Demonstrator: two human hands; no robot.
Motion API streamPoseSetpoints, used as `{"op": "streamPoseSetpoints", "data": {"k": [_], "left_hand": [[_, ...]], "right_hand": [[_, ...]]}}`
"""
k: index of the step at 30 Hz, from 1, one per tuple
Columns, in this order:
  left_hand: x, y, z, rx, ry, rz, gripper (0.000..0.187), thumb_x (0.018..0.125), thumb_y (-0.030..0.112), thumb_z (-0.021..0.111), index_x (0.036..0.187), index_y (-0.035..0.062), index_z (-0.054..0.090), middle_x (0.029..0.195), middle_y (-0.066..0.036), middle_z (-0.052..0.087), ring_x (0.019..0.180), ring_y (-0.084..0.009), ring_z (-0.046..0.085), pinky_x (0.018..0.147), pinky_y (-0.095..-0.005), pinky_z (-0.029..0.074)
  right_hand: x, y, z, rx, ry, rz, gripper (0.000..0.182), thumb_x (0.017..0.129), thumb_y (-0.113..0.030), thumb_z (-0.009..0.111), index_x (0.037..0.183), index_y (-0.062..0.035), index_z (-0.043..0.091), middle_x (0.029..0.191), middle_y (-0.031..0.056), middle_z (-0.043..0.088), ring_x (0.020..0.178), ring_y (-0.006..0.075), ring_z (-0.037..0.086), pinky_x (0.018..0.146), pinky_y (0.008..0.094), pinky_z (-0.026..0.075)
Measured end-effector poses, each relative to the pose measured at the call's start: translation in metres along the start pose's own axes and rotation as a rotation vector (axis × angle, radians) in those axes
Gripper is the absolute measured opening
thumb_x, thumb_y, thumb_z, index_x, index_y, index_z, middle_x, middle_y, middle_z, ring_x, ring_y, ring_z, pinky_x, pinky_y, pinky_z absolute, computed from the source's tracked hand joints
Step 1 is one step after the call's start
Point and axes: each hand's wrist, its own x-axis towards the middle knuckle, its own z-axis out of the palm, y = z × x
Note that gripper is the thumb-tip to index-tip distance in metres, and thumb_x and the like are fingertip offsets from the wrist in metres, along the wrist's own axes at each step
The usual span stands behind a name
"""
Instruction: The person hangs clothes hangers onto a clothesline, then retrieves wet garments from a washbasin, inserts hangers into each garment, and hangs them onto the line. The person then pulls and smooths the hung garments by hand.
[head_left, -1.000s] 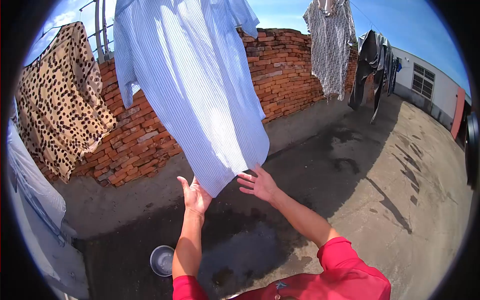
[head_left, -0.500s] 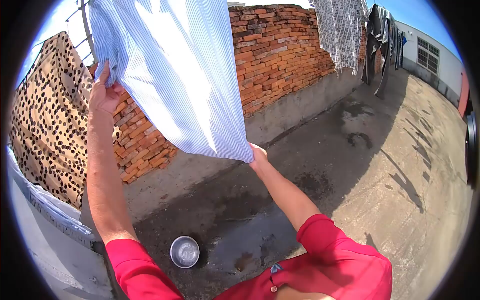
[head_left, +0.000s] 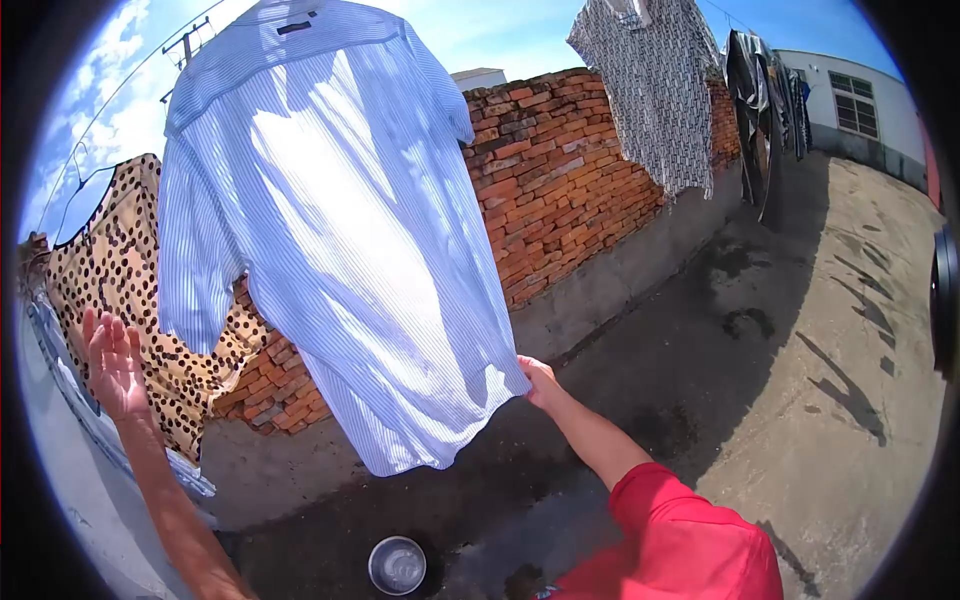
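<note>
A pale blue striped shirt (head_left: 330,230) hangs from a line in front of me, back side toward me. My right hand (head_left: 538,382) grips its lower right hem corner. My left hand (head_left: 112,362) is raised at the far left with fingers spread, holding nothing, next to a tan spotted garment (head_left: 120,300) that hangs behind the shirt's left sleeve.
A red brick wall (head_left: 560,180) runs behind the line. Further right hang a patterned grey garment (head_left: 650,90) and dark clothes (head_left: 750,110). A small metal bowl (head_left: 397,565) sits on the wet concrete floor (head_left: 800,350). A white building (head_left: 860,110) stands at the far right.
My left hand let go of the shirt's left sleeve and dropped to the left, fingers open. The right hand keeps its hold on the hem. The view tilted upward.
</note>
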Motion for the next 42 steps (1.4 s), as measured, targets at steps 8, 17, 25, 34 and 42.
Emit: {"op": "streamPoseSetpoints", "data": {"k": [8,17,25,34,42], "left_hand": [[-0.165,-0.161,0.132,0.22,-0.129,-0.566,0.096,0.081,0.074,0.049,0.15,0.0171,0.013,0.144,-0.013,0.029,0.114,-0.028,0.05,0.082,-0.0404,0.051],[-0.074,-0.157,0.158,0.154,0.282,-0.283,0.055,0.081,0.049,0.07,0.107,0.003,0.056,0.084,-0.005,0.062,0.072,-0.0131,0.061,0.056,-0.0234,0.049],[-0.178,-0.19,0.14,0.311,0.06,-0.492,0.077,0.082,0.038,0.071,0.145,0.0224,0.03,0.131,-0.004,0.05,0.108,-0.02,0.053,0.081,-0.0368,0.05],[-0.19,-0.301,0.131,0.364,0.162,-0.718,0.053,0.093,0.043,0.053,0.141,0.0239,0.04,0.132,0.0,0.049,0.115,-0.0222,0.046,0.089,-0.0454,0.041],[-0.146,-0.251,0.116,0.682,0.035,-0.519,0.048,0.093,0.04,0.056,0.137,0.0239,0.045,0.121,0.002,0.054,0.097,-0.011,0.05,0.074,-0.0315,0.045]], "right_hand": [[0.01,-0.066,-0.002,0.006,-0.134,0.145,0.091,0.085,-0.056,0.059,0.151,-0.0214,0.006,0.15,0.0144,0.026,0.119,0.0363,0.047,0.093,0.0564,0.042],[0.071,-0.116,0.03,-0.215,-0.06,-0.064,0.029,0.093,-0.011,0.054,0.12,0.0006,0.056,0.105,0.0094,0.064,0.089,0.0184,0.063,0.074,0.0336,0.054],[0.057,-0.12,-0.011,-0.276,-0.105,-0.146,0.033,0.091,-0.011,0.06,0.122,-0.0006,0.055,0.106,0.0088,0.065,0.091,0.0189,0.064,0.079,0.0357,0.053],[0.014,-0.162,-0.024,-0.814,0.013,0.209,0.047,0.093,-0.048,0.05,0.131,-0.0223,0.052,0.104,0.0078,0.065,0.083,0.0219,0.064,0.069,0.041,0.053],[0.121,-0.244,0.033,-0.736,0.138,-0.403,0.034,0.093,-0.022,0.054,0.126,-0.0125,0.058,0.116,0.0062,0.061,0.093,0.0181,0.06,0.074,0.0325,0.053]]}}
